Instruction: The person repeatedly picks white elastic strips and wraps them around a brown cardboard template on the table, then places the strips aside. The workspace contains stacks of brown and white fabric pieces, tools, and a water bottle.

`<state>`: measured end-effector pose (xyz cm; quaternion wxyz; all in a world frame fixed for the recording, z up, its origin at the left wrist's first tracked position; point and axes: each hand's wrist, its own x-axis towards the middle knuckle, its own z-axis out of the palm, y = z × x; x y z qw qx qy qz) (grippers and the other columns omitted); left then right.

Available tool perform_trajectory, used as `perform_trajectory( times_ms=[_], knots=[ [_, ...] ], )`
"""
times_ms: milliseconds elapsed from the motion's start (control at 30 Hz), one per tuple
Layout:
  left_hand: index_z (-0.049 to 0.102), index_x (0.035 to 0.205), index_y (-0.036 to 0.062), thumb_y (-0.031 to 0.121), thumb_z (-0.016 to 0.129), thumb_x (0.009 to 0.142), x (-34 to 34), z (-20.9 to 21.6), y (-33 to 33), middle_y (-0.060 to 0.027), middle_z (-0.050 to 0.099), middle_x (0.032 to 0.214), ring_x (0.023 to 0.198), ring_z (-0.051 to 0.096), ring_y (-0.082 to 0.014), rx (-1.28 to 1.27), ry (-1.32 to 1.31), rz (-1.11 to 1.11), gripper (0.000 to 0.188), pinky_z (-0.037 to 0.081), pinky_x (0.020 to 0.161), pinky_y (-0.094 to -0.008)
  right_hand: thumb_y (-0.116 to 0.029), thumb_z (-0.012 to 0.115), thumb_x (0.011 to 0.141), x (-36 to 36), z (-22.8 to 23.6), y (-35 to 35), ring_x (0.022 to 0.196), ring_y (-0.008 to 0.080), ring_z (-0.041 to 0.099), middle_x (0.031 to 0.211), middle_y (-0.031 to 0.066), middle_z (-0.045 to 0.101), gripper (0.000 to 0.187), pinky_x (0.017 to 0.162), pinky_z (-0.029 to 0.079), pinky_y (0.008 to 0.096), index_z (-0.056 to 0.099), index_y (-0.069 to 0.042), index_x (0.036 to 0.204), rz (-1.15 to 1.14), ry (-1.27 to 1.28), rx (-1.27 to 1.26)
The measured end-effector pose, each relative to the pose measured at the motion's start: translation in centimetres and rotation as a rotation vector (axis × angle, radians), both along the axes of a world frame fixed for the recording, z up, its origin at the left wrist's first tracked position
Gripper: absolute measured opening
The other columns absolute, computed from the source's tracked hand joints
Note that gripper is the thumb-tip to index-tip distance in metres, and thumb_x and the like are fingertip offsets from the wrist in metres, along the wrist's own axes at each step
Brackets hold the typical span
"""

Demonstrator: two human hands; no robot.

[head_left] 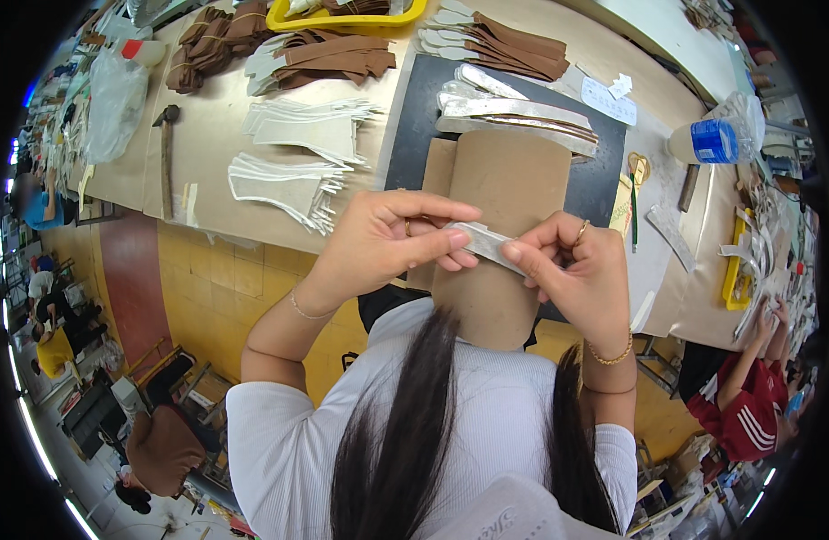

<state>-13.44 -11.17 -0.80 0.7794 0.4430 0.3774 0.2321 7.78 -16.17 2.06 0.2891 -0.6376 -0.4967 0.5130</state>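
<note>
Between my two hands a short pale grey strip (493, 247) is stretched above a brown board with rounded ends (513, 184). My left hand (392, 238) pinches the strip's left end between thumb and fingers. At its right end my right hand (581, 265) has thumb and curled fingers closed on it. The board reaches from the table edge toward my lap. Just beyond it, a pile of pale curved strips with brown edges (513, 112) lies on a dark mat (414, 135).
Left of the mat lie white fabric-like pieces (288, 193), brown strap bundles (329, 61) and a hammer (167, 153). A yellow tray (347, 20) stands at the back. To the right are scissors (637, 168), a blue-labelled jar (707, 141) and a co-worker in a red shirt (747, 405).
</note>
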Motion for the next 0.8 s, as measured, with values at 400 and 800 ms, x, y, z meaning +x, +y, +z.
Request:
perform_trajectory(
  times_ms=[400,800],
  knots=[
    [0.055,0.109,-0.0096,-0.005,0.060,0.084,0.0,-1.5,0.0,-0.0196,0.066,0.085,0.073,0.069,-0.0229,-0.064,-0.036,0.092,0.026,0.058,0.064,-0.0269,-0.008,0.072,0.079,2.1,-0.9,-2.0,0.065,0.0072,0.059,0.073,0.0050,0.065,0.014,0.060,0.048,0.0200,0.064,0.002,0.084,-0.091,0.161,0.028],
    [0.050,0.112,-0.0064,-0.005,0.060,0.085,-0.3,-2.4,-0.2,-0.0154,0.065,0.082,0.076,0.069,-0.0232,-0.093,-0.117,0.115,0.030,0.058,0.065,-0.0270,-0.008,0.071,0.079,1.9,-1.0,-2.0,0.066,0.0085,0.061,0.073,0.0060,0.066,0.012,0.062,0.048,0.0220,0.064,0.001,0.080,-0.117,0.138,0.012]
  ],
)
